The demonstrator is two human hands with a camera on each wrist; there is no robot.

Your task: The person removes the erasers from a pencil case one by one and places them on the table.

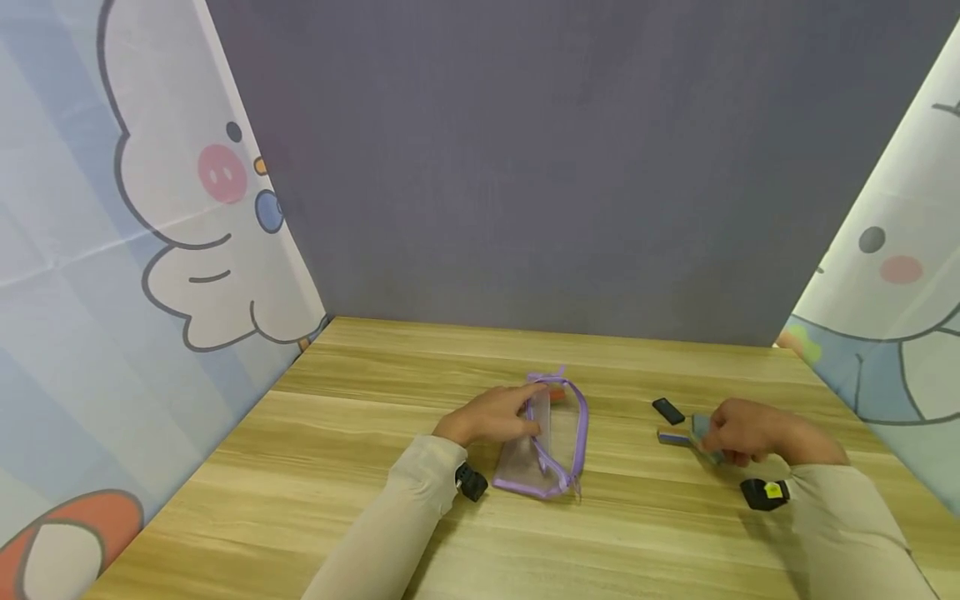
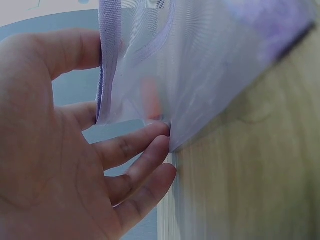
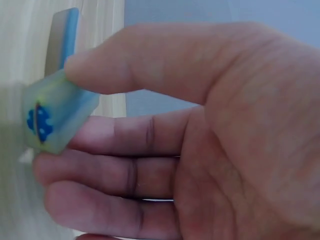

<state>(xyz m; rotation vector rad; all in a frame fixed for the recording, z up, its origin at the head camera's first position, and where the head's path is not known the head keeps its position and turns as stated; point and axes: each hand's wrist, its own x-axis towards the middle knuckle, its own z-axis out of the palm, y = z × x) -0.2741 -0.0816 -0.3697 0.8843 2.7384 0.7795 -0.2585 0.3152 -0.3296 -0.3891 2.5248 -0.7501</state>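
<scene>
My left hand (image 1: pixel 495 414) holds the opening edge of a mesh zip pouch (image 1: pixel 525 468) with purple trim. In the left wrist view, the thumb and index finger are at the purple zip edge (image 2: pixel 109 60), and the other fingertips touch the mesh. An orange-red piece (image 2: pixel 151 97) shows blurred through the mesh. To the right, my right hand (image 1: pixel 750 429) pinches a small translucent pale-green block (image 3: pixel 57 112) with a dark blue dotted figure on its end, low over the table. Just beyond it lies a brown-and-blue bar (image 3: pixel 62 40).
A small black rectangular piece (image 1: pixel 667 411) lies on the wooden table (image 1: pixel 360 375), beyond the brown-and-blue bar. A dark grey panel (image 1: pixel 540 167) stands along the table's back edge. Cartoon-printed cloths (image 1: pixel 172 292) hang at both sides.
</scene>
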